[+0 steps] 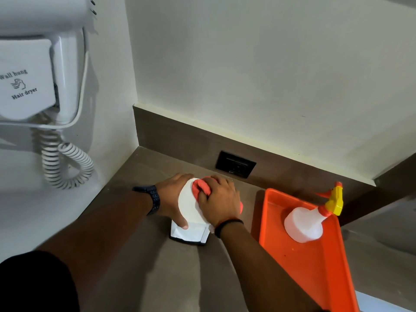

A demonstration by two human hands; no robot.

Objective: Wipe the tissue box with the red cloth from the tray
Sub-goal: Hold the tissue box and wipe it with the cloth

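The right hand [219,200] is clenched on the cloth [200,188], pressing it onto the rounded top of the box [189,210]; red bunches up between the fingers and shows again under the heel of the palm. The left hand [174,199] grasps the box from its left side, fingers wrapped over the far edge and the thumb down the near face. The box stands on the counter [139,255] in the corner, just left of the tray [315,255].

The main risk, as I judge it, is the box sliding or tipping. It looks light and tall, and a hard stroke toward the wall or toward the tray could push it off its base if the left hand loosens. A wide sweep to the right could also carry the hand into the tray's rim and jog the bottle [302,226] standing there. The cloth is balled, not spread, so it may skim only a narrow strip and miss the sides. Whether tissues stick out of the top cannot be seen; if they do, the cloth could snag them.

Both forearms reach forward and converge on the box. The right wrist is bent down, palm flat over the top; the left wrist is straight, with a watch [153,199] on it.
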